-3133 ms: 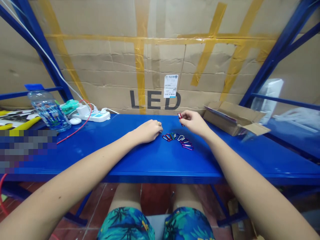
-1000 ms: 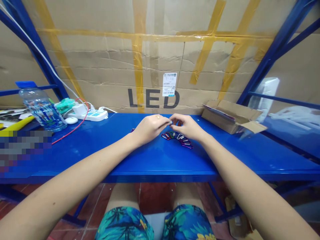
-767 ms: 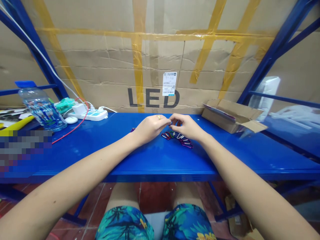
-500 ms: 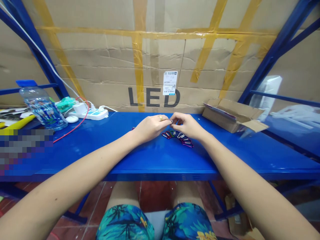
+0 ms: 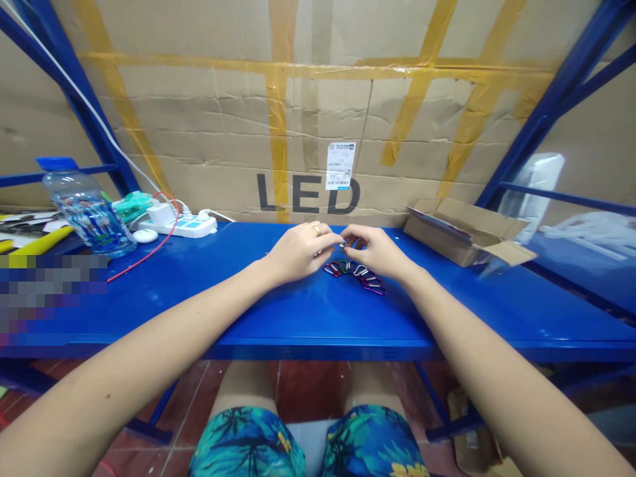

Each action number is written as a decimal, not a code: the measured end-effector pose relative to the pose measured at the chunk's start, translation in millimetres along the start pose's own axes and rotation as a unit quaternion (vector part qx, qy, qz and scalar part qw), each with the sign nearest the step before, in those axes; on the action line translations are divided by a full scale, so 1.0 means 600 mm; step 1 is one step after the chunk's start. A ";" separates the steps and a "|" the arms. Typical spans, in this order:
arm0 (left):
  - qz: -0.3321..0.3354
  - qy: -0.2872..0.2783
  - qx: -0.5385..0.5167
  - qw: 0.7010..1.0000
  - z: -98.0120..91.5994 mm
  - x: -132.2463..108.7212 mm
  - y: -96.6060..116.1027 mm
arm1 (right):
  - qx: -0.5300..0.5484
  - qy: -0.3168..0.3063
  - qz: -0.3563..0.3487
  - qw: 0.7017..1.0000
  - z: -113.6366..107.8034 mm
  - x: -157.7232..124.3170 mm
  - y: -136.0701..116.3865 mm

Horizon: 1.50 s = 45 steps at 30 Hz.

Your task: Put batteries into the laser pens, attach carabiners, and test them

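My left hand (image 5: 303, 252), with a gold-coloured ring on one finger, is closed above the blue table (image 5: 318, 318). Facing it, my right hand (image 5: 372, 250) has thumb and forefinger pinched together. Between the fingertips of both hands shows a small silvery metal piece (image 5: 342, 244); its kind is too small and too covered to make out. Just below my right hand, several small coloured carabiners (image 5: 373, 285) lie fanned out in a curved row, red, green, silver and purple among them. A bit of something pokes out behind my left wrist, mostly hidden.
At the left stand a plastic bottle (image 5: 89, 209) with a blue cap and a white power strip (image 5: 191, 227) with a red cable (image 5: 171, 232). An open cardboard box (image 5: 462, 235) sits at the back right. A big carton (image 5: 223, 132) walls off the back.
Both hands stay in nearly the same place. Their fingers have shifted slightly, and more of the silvery piece shows between them. The whole view has moved a little.
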<state>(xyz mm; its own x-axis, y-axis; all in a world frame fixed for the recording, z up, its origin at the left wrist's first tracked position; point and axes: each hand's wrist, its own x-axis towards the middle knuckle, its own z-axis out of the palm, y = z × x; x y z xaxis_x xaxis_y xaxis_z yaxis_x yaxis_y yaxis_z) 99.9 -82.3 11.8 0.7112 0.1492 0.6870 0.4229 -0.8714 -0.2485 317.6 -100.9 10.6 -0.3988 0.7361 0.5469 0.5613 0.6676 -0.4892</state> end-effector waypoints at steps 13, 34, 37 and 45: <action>-0.008 -0.033 0.040 0.999 0.005 0.005 0.008 | 0.024 -0.004 -0.023 0.999 0.009 0.002 -0.009; -0.092 -0.250 0.074 0.961 0.016 -0.011 -0.021 | -0.021 0.001 -0.012 1.000 -0.002 0.000 -0.002; -0.104 -0.246 0.058 0.962 0.025 -0.010 -0.027 | -0.019 -0.003 -0.007 1.000 -0.001 0.000 -0.001; -0.147 -0.193 -0.028 0.970 0.001 0.002 -0.025 | 0.002 -0.016 0.021 1.000 0.003 -0.001 0.002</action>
<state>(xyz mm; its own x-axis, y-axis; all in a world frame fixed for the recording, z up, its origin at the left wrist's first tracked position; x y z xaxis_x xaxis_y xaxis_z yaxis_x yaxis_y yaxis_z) 94.9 -68.6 16.0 0.7261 0.5498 0.4129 0.6157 -0.7872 -0.0347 317.3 -100.4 8.9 -0.3987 0.7663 0.5038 0.5743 0.6369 -0.5143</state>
